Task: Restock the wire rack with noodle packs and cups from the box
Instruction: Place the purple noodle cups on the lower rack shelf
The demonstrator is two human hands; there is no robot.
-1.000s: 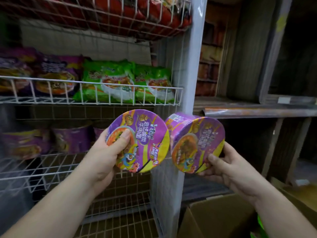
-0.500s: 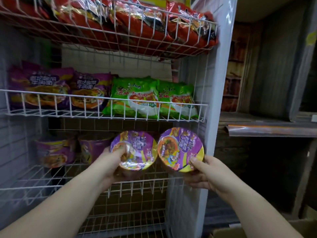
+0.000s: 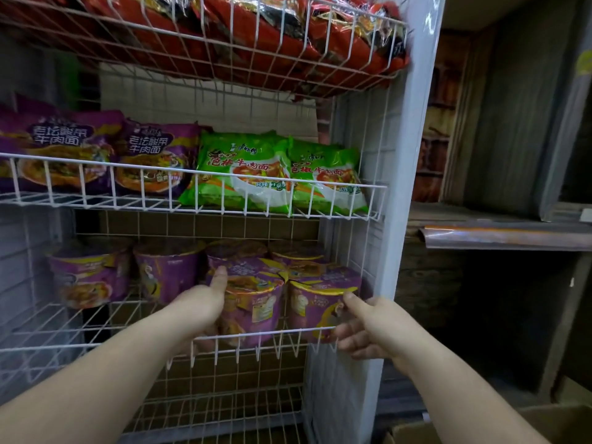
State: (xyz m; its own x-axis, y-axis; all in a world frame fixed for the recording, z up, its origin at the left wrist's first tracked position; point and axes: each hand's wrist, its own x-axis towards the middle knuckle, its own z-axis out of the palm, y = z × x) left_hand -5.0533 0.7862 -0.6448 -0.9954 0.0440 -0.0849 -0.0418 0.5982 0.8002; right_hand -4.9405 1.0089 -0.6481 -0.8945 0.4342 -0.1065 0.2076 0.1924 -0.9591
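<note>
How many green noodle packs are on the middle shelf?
2. One green pack sits beside the purple packs; the other is at the shelf's right end. More may hide behind.

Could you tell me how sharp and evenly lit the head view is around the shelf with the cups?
Head view: wide-angle bending bows the wire rack; the green noodle packs read sharp, while the purple cups sit dim under that shelf; glare streaks the white post; the right side falls into shadow.

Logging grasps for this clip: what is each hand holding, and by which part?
Left hand grips one purple noodle cup by its side, thumb on the lid rim. Right hand holds another by its side.
</note>
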